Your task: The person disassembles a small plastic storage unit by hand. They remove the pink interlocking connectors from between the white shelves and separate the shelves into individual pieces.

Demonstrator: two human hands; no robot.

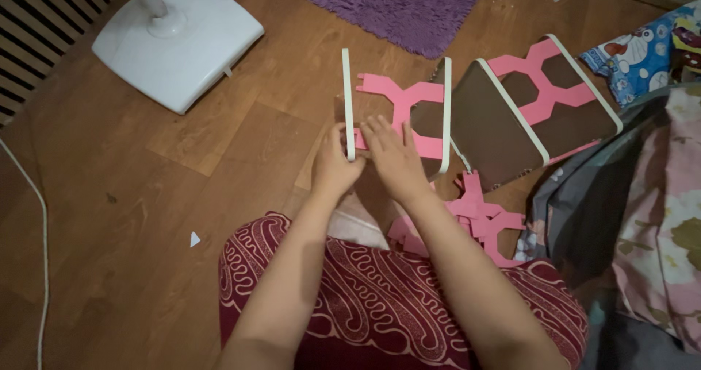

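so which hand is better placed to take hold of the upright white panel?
Left, probably. The left hand already rests against the near white panel at its lower end. The right hand lies flat on the pink connector beside it, fingers spread, farther from the panel's edge.

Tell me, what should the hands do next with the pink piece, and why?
Probably press the pink brace snug against the near white-edged panel. The left hand grips that panel's lower edge, the right hand lies on the brace, and the far panel already stands at the brace's other end.
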